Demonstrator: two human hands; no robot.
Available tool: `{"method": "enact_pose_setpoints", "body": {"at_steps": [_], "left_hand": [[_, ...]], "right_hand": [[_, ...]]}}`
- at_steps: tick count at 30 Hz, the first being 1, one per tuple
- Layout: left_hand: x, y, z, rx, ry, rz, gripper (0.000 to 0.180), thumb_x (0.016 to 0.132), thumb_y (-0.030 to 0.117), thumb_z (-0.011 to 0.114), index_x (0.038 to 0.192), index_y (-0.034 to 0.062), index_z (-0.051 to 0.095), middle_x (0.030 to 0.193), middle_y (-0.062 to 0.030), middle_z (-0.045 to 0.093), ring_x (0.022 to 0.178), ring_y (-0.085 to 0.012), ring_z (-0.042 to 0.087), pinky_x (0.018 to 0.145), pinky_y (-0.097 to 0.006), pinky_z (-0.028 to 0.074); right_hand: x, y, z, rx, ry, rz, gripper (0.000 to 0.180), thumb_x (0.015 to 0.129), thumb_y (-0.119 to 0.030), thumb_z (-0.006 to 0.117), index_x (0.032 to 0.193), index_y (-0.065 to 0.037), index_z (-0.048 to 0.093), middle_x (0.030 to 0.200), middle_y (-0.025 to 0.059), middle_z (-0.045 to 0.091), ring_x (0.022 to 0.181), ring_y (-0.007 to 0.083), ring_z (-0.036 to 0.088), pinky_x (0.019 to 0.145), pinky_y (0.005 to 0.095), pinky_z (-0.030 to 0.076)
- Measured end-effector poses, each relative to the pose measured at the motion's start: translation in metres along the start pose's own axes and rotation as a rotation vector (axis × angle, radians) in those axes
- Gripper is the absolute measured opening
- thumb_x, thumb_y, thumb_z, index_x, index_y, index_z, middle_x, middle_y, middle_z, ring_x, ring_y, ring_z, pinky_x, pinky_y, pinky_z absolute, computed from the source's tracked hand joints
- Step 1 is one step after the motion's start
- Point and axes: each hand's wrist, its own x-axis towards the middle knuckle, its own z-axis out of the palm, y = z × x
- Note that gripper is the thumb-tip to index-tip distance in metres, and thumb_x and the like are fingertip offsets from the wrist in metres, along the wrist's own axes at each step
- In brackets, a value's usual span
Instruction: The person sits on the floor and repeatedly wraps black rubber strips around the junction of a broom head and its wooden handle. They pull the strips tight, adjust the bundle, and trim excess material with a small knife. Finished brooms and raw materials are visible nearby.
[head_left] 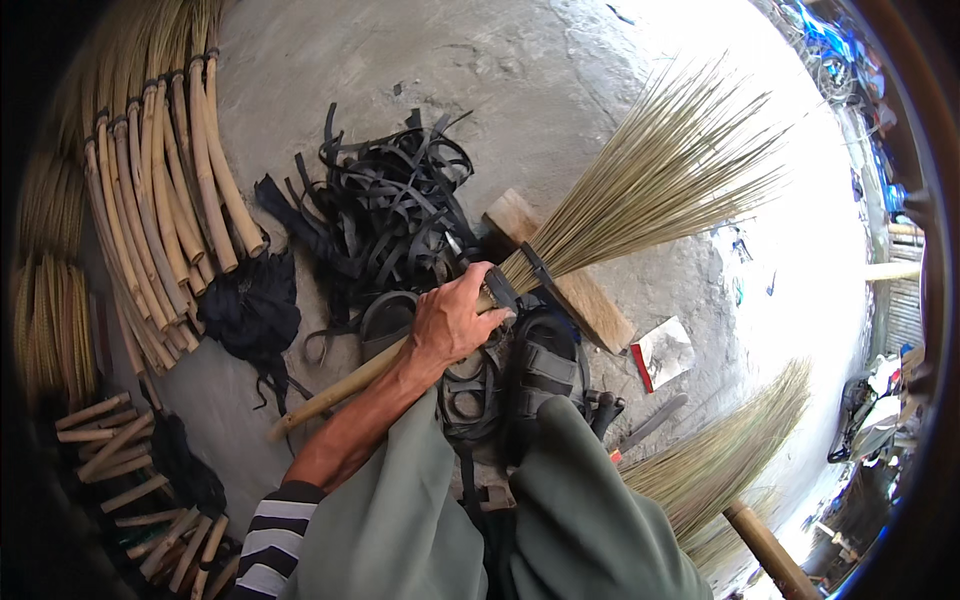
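Observation:
My left hand (455, 318) is closed around the neck of a broom (650, 185), where the bristles meet the bamboo handle. The handle slants to the lower left under my forearm, and the straw bristles fan out to the upper right. Black rubber bands (538, 263) wrap the neck beside my fingers. Beneath the bristle end lies a wooden block (590, 305). A heap of black rubber strips (390, 190) spreads just beyond my hand, with a small metal point (453, 243) showing at its edge. My right hand is out of view.
Several bamboo-handled brooms (165, 190) lie at the left, above short bamboo pieces (120, 450). Black cloth-like material (255, 305) sits beside them. At right are another straw bundle (720, 450), a curved blade-like piece (652, 422) and a red-and-white packet (662, 353). My sandaled foot (545, 370) is close by.

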Motion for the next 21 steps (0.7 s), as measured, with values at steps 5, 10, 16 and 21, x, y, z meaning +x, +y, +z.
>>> {"method": "enact_pose_setpoints", "body": {"at_steps": [5, 10, 16, 21], "left_hand": [[0.017, 0.003, 0.013, 0.082, 0.04, 0.035, 0.075, 0.092, 0.035, 0.092, 0.152, 0.0092, 0.055, 0.117, -0.025, 0.081, 0.106, -0.0519, 0.078, 0.09, -0.062, 0.061], [0.011, -0.001, 0.017, 0.149, 0.096, 0.066, 0.076, 0.093, 0.038, 0.09, 0.153, 0.0096, 0.054, 0.116, -0.0247, 0.081, 0.104, -0.0515, 0.078, 0.089, -0.063, 0.061], [0.01, -0.002, 0.021, 0.176, 0.126, 0.097, 0.077, 0.093, 0.039, 0.089, 0.154, 0.0095, 0.053, 0.121, -0.0248, 0.08, 0.106, -0.0512, 0.078, 0.088, -0.063, 0.061], [0.007, -0.011, 0.017, 0.127, 0.118, 0.1, 0.079, 0.092, 0.039, 0.089, 0.156, 0.0111, 0.052, 0.123, -0.027, 0.08, 0.11, -0.0514, 0.077, 0.092, -0.063, 0.06]], "right_hand": [[-0.008, 0.062, -0.005, -0.056, 0.075, 0.016, 0.041, 0.113, -0.04, 0.068, 0.118, 0.0, 0.065, 0.099, 0.0188, 0.072, 0.093, 0.0317, 0.072, 0.083, 0.0473, 0.057], [-0.013, 0.117, -0.011, 0.066, 0.211, 0.251, 0.044, 0.111, -0.041, 0.071, 0.121, 0.002, 0.063, 0.105, 0.0214, 0.074, 0.098, 0.0344, 0.074, 0.088, 0.0482, 0.057], [-0.02, 0.108, -0.015, 0.056, 0.223, 0.225, 0.044, 0.111, -0.041, 0.072, 0.122, 0.0, 0.063, 0.104, 0.0204, 0.074, 0.096, 0.0336, 0.073, 0.088, 0.0476, 0.057], [-0.027, 0.088, -0.024, 0.082, 0.259, 0.204, 0.043, 0.111, -0.042, 0.072, 0.123, -0.001, 0.063, 0.103, 0.0195, 0.074, 0.095, 0.0329, 0.072, 0.087, 0.047, 0.057]]}}
